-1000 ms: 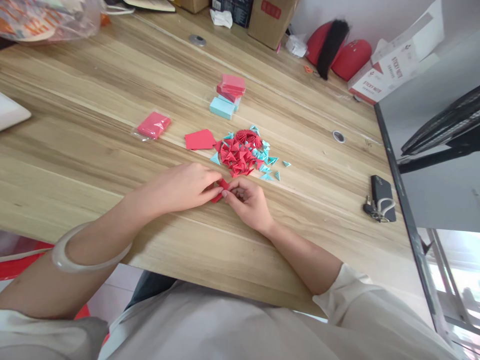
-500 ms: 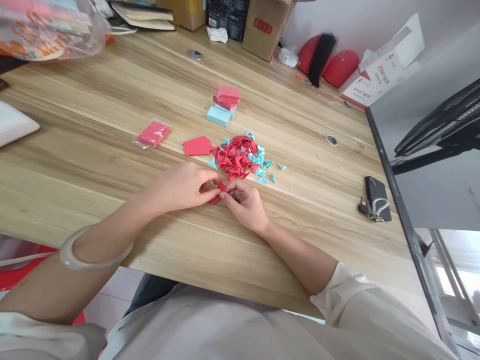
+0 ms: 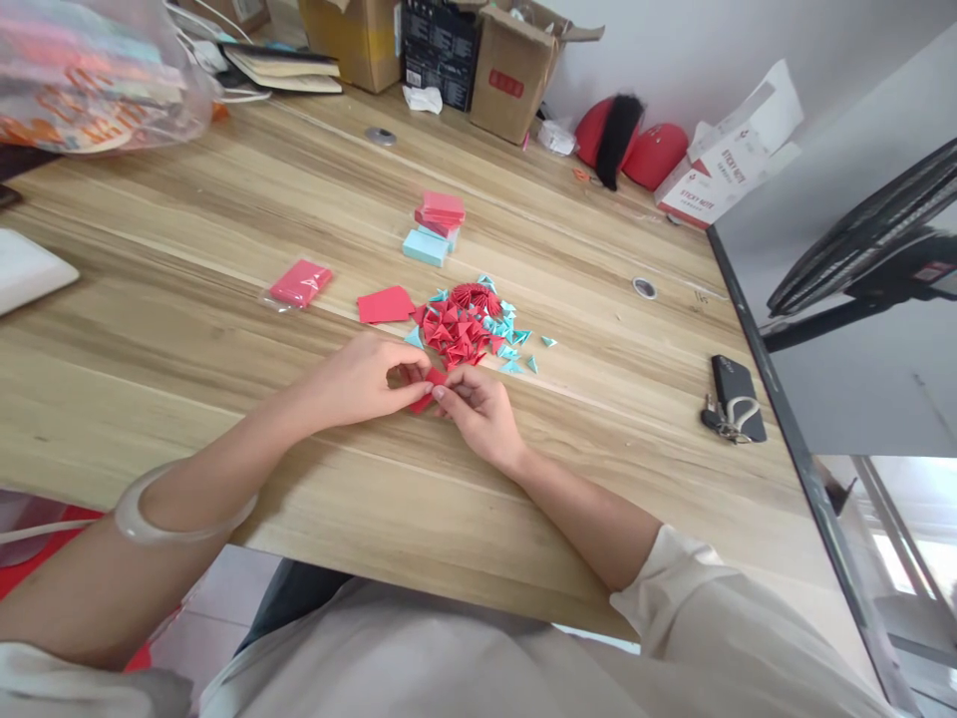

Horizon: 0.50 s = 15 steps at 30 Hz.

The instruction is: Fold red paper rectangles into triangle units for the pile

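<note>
The left hand point(image 3: 366, 379) and right hand point(image 3: 484, 414) pinch creased red paper point(image 3: 422, 403), fingertips nearly together. Beyond, sharp folded triangles point(image 3: 455, 334) heap on the grained wooden table point(image 3: 583, 419).

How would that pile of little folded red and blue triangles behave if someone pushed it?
The folded paper triangles look small and thin, so they are probably light. Many lie loosely overlapped, so a push would likely scatter them rather than move them together. Their flat faces and points suggest sliding across the wooden desk, not rolling.
</note>
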{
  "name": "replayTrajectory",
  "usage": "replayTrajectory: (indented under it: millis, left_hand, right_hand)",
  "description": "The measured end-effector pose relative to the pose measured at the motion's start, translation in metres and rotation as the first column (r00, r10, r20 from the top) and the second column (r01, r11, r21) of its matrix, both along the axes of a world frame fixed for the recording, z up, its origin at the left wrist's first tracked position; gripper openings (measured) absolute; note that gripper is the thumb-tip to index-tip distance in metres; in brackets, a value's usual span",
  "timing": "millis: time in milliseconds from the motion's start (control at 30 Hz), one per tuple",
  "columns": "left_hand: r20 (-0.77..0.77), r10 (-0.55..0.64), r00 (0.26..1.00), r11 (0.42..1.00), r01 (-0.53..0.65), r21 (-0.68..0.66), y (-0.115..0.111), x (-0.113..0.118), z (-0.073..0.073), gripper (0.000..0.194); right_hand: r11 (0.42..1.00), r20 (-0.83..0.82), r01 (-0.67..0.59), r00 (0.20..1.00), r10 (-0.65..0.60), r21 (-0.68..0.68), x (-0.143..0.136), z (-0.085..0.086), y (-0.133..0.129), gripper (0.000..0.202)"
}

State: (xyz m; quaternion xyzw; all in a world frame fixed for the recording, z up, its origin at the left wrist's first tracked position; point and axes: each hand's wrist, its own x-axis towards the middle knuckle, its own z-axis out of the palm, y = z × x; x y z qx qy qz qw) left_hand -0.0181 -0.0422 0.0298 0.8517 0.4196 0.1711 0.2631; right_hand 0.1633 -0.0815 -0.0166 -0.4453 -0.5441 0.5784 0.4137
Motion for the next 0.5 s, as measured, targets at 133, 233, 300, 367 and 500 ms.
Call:
replayTrajectory:
  millis: [133, 233, 300, 367, 500]
  left_hand:
    - [0.025, 0.017, 1.0, 0.999, -0.016, -0.039, -0.0009, 0.002, 0.0046, 0.021]
    - [0.07, 0.024, 0.997, 0.995, -0.017, -0.101, -0.0016, 0.0025, 0.0067, 0.019]
    - [0.099, 0.034, 0.995, 0.989, -0.02, -0.144, -0.0018, 0.0021, 0.0071, 0.018]
    - [0.113, 0.039, 0.993, 0.985, -0.019, -0.172, -0.0017, 0.0015, 0.007, 0.019]
    - [0.125, 0.03, 0.992, 0.985, -0.008, -0.174, -0.0013, 0.0009, 0.0062, 0.019]
  right_hand:
    - [1.0, -0.038, 0.025, 0.999, -0.025, -0.018, -0.0005, 0.0006, 0.0, 0.04]
    - [0.999, -0.05, 0.041, 0.998, -0.042, -0.032, -0.0007, 0.0025, -0.0003, 0.042]
    - [0.998, -0.049, 0.051, 0.997, -0.053, -0.033, -0.0007, 0.0041, -0.0007, 0.044]
    - [0.998, -0.04, 0.06, 0.997, -0.061, -0.025, -0.0007, 0.0059, -0.001, 0.045]
    - [0.998, -0.03, 0.063, 0.998, -0.063, -0.006, -0.0005, 0.0084, -0.0011, 0.048]
